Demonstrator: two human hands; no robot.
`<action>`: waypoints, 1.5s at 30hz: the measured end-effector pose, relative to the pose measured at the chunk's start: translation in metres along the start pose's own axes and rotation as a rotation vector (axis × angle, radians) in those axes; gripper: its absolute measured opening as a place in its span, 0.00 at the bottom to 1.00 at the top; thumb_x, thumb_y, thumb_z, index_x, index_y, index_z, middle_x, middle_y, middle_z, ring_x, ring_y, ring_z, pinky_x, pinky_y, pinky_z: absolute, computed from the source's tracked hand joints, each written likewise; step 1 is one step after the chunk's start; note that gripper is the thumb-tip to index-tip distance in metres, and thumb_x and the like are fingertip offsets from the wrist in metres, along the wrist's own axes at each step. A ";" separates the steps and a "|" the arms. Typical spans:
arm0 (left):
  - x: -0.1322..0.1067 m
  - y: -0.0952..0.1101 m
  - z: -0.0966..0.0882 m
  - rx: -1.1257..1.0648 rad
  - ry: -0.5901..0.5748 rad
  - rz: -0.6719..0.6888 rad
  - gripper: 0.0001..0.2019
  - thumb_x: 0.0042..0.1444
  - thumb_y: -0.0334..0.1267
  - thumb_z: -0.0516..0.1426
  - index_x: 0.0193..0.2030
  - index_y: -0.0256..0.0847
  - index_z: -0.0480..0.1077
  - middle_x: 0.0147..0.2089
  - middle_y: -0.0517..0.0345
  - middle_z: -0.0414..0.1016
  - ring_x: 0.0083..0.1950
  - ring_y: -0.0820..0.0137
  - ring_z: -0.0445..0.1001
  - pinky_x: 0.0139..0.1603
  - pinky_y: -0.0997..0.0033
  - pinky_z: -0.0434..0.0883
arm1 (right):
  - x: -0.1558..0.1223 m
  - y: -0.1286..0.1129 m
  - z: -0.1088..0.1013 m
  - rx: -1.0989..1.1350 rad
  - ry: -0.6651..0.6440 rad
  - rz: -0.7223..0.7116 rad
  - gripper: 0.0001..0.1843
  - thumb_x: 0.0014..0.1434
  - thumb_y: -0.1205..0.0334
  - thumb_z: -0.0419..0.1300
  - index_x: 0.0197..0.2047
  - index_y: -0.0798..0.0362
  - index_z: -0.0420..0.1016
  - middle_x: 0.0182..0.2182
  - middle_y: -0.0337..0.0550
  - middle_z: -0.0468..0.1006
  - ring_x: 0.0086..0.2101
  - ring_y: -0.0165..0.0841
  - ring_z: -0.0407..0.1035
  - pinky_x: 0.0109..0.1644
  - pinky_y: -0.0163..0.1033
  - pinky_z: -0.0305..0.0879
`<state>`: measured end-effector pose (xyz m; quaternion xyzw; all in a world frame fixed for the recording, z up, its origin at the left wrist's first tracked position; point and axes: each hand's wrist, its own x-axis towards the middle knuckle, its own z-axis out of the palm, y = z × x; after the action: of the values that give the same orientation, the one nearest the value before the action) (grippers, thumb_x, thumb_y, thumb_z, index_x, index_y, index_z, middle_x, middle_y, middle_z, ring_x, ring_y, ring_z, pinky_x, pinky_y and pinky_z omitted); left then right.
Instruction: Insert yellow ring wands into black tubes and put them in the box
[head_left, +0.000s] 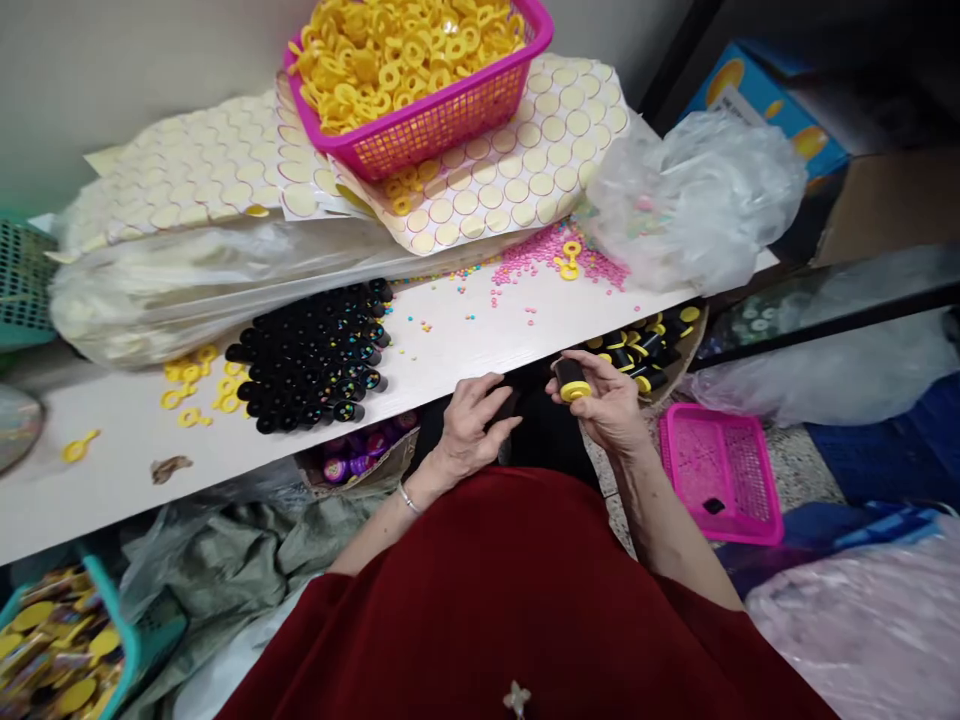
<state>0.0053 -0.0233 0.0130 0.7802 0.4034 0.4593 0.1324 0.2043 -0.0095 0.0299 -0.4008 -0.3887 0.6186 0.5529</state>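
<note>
My right hand [611,405] is closed around a small black cylinder with a yellow cap [574,382], the yellow end tilted toward me. To its left, my left hand [474,425] is held over my lap with thumb and fingers apart. A dark shape lies by its fingertips, and it blends with the dark clothing, so I cannot make out what it is. On the white table [450,345], many black cups [311,355] stand in a tight cluster, several with coloured beads inside. Loose yellow ring pieces [187,375] lie left of them.
A pink basket [435,135] of yellow rings rests on sticker sheets [517,185]. Pink beads [536,258] are scattered beside a plastic bag [697,200]. Below the edge, a box [679,375] holds black-and-yellow pieces. A pink tray [720,470] sits lower right, a teal basket [112,610] lower left.
</note>
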 end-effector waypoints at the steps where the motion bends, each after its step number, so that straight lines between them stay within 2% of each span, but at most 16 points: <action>1: 0.004 0.003 0.003 -0.007 -0.025 0.026 0.18 0.55 0.43 0.59 0.50 0.38 0.69 0.51 0.43 0.72 0.51 0.63 0.69 0.48 0.60 0.71 | -0.003 -0.001 0.002 0.008 -0.014 0.019 0.33 0.31 0.60 0.75 0.45 0.48 0.73 0.35 0.39 0.77 0.31 0.32 0.74 0.33 0.38 0.74; 4: 0.015 0.009 0.014 -0.043 -0.121 0.094 0.22 0.56 0.48 0.56 0.54 0.40 0.67 0.56 0.42 0.68 0.57 0.59 0.66 0.53 0.53 0.69 | -0.011 0.001 0.007 0.017 -0.029 0.093 0.30 0.31 0.63 0.75 0.41 0.49 0.73 0.33 0.37 0.76 0.29 0.30 0.72 0.33 0.37 0.73; 9: 0.024 0.011 0.031 -0.145 -0.212 0.172 0.17 0.60 0.43 0.50 0.51 0.39 0.70 0.53 0.45 0.71 0.54 0.62 0.67 0.53 0.54 0.68 | -0.019 0.006 0.019 0.041 -0.001 0.198 0.29 0.32 0.65 0.74 0.41 0.50 0.74 0.32 0.37 0.76 0.30 0.26 0.69 0.34 0.32 0.69; 13: 0.020 0.007 0.039 -0.206 -0.227 0.121 0.18 0.60 0.50 0.50 0.46 0.40 0.73 0.49 0.47 0.74 0.53 0.61 0.67 0.53 0.54 0.68 | -0.022 0.008 0.020 0.073 -0.014 0.249 0.25 0.33 0.62 0.73 0.38 0.53 0.76 0.28 0.36 0.74 0.27 0.25 0.65 0.30 0.30 0.65; 17: 0.012 0.003 0.041 -0.251 -0.272 0.097 0.20 0.59 0.53 0.50 0.45 0.40 0.74 0.49 0.47 0.75 0.55 0.60 0.65 0.56 0.52 0.67 | -0.024 0.014 0.017 0.105 0.005 0.284 0.27 0.31 0.60 0.73 0.38 0.54 0.77 0.27 0.37 0.74 0.26 0.25 0.65 0.28 0.31 0.62; 22: 0.003 -0.002 0.049 -0.259 -0.216 0.108 0.21 0.57 0.54 0.53 0.42 0.38 0.74 0.47 0.45 0.75 0.56 0.59 0.65 0.55 0.52 0.68 | -0.026 0.024 0.014 0.056 0.079 0.301 0.25 0.30 0.64 0.74 0.36 0.55 0.76 0.27 0.36 0.75 0.26 0.25 0.65 0.29 0.31 0.63; 26: 0.000 -0.005 0.053 -0.275 -0.146 0.130 0.20 0.57 0.53 0.53 0.40 0.37 0.74 0.45 0.45 0.75 0.55 0.60 0.65 0.56 0.53 0.67 | -0.026 0.024 0.015 0.065 0.037 0.356 0.28 0.30 0.65 0.73 0.39 0.54 0.76 0.30 0.37 0.75 0.28 0.26 0.67 0.30 0.31 0.64; 29: -0.002 -0.006 0.053 -0.278 -0.159 0.121 0.19 0.56 0.53 0.54 0.39 0.38 0.75 0.45 0.46 0.75 0.55 0.60 0.66 0.57 0.52 0.67 | -0.025 0.022 0.016 0.069 0.043 0.380 0.29 0.28 0.65 0.74 0.39 0.54 0.76 0.28 0.36 0.73 0.27 0.25 0.65 0.28 0.30 0.63; 31: -0.003 -0.007 0.053 -0.279 -0.177 0.085 0.20 0.55 0.54 0.55 0.40 0.39 0.75 0.46 0.46 0.74 0.55 0.59 0.65 0.57 0.51 0.66 | -0.026 0.022 0.016 0.065 0.054 0.387 0.26 0.29 0.63 0.74 0.36 0.54 0.76 0.26 0.35 0.72 0.25 0.24 0.64 0.26 0.30 0.62; 35: -0.005 -0.009 0.055 -0.252 -0.210 0.008 0.21 0.52 0.55 0.57 0.43 0.38 0.75 0.47 0.46 0.73 0.57 0.58 0.63 0.56 0.51 0.66 | -0.029 0.029 0.016 0.067 -0.035 0.459 0.21 0.39 0.50 0.71 0.33 0.55 0.75 0.22 0.36 0.69 0.21 0.25 0.62 0.24 0.34 0.65; 37: -0.007 -0.009 0.055 -0.212 -0.248 0.010 0.23 0.51 0.56 0.58 0.44 0.40 0.74 0.49 0.45 0.72 0.57 0.57 0.63 0.56 0.51 0.66 | -0.027 0.033 0.012 0.035 -0.049 0.433 0.21 0.40 0.51 0.70 0.35 0.54 0.75 0.24 0.37 0.70 0.22 0.25 0.63 0.26 0.34 0.66; 39: -0.008 -0.011 0.049 -0.122 -0.248 0.029 0.25 0.49 0.58 0.58 0.46 0.41 0.73 0.52 0.45 0.70 0.57 0.57 0.62 0.55 0.50 0.66 | -0.018 0.035 0.001 -0.042 0.023 0.357 0.23 0.39 0.53 0.71 0.38 0.52 0.74 0.26 0.37 0.71 0.24 0.26 0.64 0.27 0.35 0.67; 40: -0.009 -0.012 0.043 -0.046 -0.212 0.029 0.25 0.49 0.58 0.58 0.46 0.41 0.72 0.53 0.45 0.70 0.57 0.57 0.62 0.55 0.50 0.66 | -0.011 0.036 -0.009 -0.113 0.095 0.314 0.25 0.38 0.52 0.71 0.40 0.52 0.74 0.27 0.37 0.71 0.24 0.27 0.64 0.27 0.36 0.67; 42: -0.012 -0.018 0.024 0.162 -0.050 -0.021 0.21 0.52 0.53 0.58 0.46 0.41 0.71 0.54 0.44 0.69 0.57 0.56 0.62 0.55 0.49 0.65 | 0.008 0.036 -0.035 -0.343 0.312 0.219 0.28 0.39 0.49 0.69 0.43 0.52 0.72 0.28 0.38 0.70 0.25 0.29 0.64 0.30 0.41 0.69; 44: -0.016 -0.027 -0.001 0.401 0.170 -0.164 0.13 0.55 0.46 0.57 0.43 0.40 0.71 0.52 0.44 0.69 0.57 0.56 0.61 0.56 0.48 0.62 | 0.028 0.035 -0.068 -0.695 0.561 0.110 0.30 0.41 0.45 0.66 0.45 0.53 0.72 0.33 0.42 0.70 0.30 0.33 0.66 0.36 0.46 0.69; 45: -0.018 -0.032 -0.015 0.501 0.252 -0.257 0.12 0.56 0.45 0.56 0.41 0.39 0.71 0.51 0.43 0.69 0.57 0.55 0.60 0.57 0.47 0.60 | 0.038 0.033 -0.085 -0.893 0.637 0.080 0.30 0.41 0.45 0.66 0.45 0.54 0.73 0.37 0.46 0.70 0.34 0.37 0.67 0.41 0.48 0.69</action>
<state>-0.0275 -0.0186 -0.0079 0.6680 0.6128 0.4182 -0.0581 0.2677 0.0281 -0.0351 -0.7781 -0.4114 0.2624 0.3956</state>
